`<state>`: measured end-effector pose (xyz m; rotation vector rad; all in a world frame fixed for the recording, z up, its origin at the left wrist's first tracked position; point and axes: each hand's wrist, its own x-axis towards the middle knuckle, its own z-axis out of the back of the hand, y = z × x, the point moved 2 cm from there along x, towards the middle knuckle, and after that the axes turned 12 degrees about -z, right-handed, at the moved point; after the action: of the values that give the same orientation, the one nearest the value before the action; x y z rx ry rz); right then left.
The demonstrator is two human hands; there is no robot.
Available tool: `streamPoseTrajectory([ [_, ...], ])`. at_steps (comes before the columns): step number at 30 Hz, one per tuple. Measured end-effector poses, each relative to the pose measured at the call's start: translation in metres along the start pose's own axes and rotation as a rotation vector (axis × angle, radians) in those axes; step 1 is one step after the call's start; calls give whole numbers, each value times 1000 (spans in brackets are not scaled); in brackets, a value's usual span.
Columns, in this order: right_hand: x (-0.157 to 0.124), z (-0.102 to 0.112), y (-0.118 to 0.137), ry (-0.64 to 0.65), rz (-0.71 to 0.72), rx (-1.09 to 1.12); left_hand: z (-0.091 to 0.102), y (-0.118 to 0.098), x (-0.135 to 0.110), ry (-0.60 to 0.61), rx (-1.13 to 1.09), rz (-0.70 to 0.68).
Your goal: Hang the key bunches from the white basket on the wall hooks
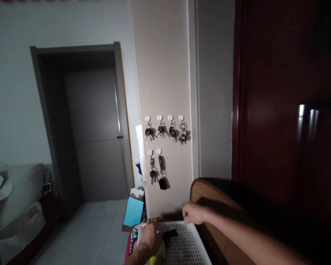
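A white perforated plastic basket [186, 246] is low at the bottom centre. My left hand [152, 232] reaches over its far left corner, the fingers bent at the rim. At the far right corner, my right hand [194, 213] is closed with curled fingers against the rim. Inside the basket lie a dark object [170, 234] and a yellow-green item [155, 260], partly hidden by my left arm. On the wall ahead, bunches of keys [161, 131] hang from white hooks [170, 118] in two rows. A black key fob [162, 183] hangs lowest.
A curved wooden panel [209, 195] stands right of the basket, before a dark red door [278, 92]. Something pink-edged [128, 243] lies under the basket's left side. A blue box [134, 210] stands on the tiled floor [99, 228]. A grey door [93, 129] and a sofa [24, 180] are left.
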<state>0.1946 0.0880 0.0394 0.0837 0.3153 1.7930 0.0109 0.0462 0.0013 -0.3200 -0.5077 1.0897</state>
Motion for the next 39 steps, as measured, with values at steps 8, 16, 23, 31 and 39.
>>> streamPoseTrajectory([
  [8, 41, 181, -7, -784, -293, 481, 175, -31, 99, -411, -185, -2],
  [16, 71, 227, 6, -964, -367, 706, 218, -63, 164, -702, -480, 65],
  [23, 70, 232, 1, -958, -388, 730, 215, -68, 181, -750, -618, 55],
  [31, 50, 303, 25, -1085, -292, 556, 272, -107, 170, -901, -731, -250],
  [39, 32, 302, 31, -470, -456, 444, 242, -123, 181, -735, -636, -266],
])
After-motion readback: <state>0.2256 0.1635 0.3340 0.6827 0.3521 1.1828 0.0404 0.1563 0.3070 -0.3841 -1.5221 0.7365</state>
